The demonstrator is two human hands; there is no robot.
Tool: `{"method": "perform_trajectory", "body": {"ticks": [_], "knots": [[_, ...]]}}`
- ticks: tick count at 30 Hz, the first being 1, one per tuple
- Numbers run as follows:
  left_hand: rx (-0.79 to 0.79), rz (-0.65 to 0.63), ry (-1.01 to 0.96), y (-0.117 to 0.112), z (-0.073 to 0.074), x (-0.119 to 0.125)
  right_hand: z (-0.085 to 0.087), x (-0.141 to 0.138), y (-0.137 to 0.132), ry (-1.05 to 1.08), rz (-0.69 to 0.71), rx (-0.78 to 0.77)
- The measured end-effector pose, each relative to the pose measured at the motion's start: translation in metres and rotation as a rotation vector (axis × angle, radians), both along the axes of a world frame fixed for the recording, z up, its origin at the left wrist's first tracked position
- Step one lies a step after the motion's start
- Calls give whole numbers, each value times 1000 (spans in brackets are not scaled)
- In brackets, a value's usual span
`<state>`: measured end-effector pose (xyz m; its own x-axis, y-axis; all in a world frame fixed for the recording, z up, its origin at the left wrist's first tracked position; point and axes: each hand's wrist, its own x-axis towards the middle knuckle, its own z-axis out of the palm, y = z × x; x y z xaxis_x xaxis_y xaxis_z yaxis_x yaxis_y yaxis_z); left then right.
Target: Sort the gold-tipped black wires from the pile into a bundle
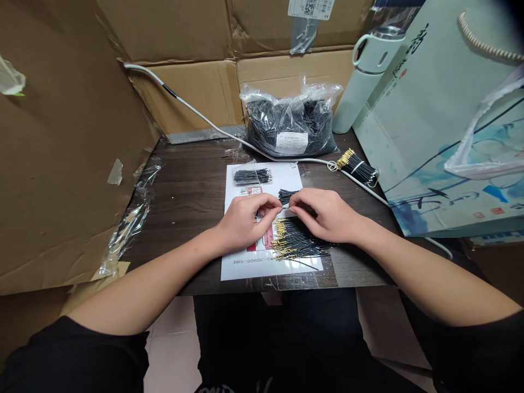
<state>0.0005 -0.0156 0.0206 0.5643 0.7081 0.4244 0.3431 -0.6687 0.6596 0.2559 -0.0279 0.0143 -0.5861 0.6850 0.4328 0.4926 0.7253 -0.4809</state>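
My left hand (248, 220) and my right hand (325, 213) meet over a printed sheet (235, 267), both closed in a pinch. A thin wire (285, 207) spans the small gap between the fingertips; its ends are hidden in the fingers. Just below lies a spread of short black wires with gold-coloured terminals (301, 240), partly under my right hand. Behind the fingertips is a smaller group of black pieces (286, 196), half covered by the right hand. Farther back on the sheet, a clear plastic bag (250, 174) holds black wires with silvery ends.
A large clear bag of black parts (290, 123) stands against the cardboard wall (196, 93). A white cable (204, 117) crosses the dark table (184, 185). At right are a tied wire bundle (358, 166), a pale green bottle (360, 87) and a paper bag (421, 136).
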Motion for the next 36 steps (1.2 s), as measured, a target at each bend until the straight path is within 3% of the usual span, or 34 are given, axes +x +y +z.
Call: {"method": "perform_trajectory", "body": {"ticks": [15, 19, 23, 27, 36], "knots": [[15, 33, 49, 1, -4, -2, 3, 1, -1, 2, -10, -36], [64, 96, 72, 3, -3, -4, 3, 5, 6, 11, -31, -5], [142, 155, 197, 13, -5, -11, -3, 14, 23, -21, -89, 74], [149, 222, 334, 20, -5, -16, -13, 20, 36, -35, -128, 60], [167, 375, 551, 20, -4, -16, -18, 18, 38, -49, -108, 45]]}}
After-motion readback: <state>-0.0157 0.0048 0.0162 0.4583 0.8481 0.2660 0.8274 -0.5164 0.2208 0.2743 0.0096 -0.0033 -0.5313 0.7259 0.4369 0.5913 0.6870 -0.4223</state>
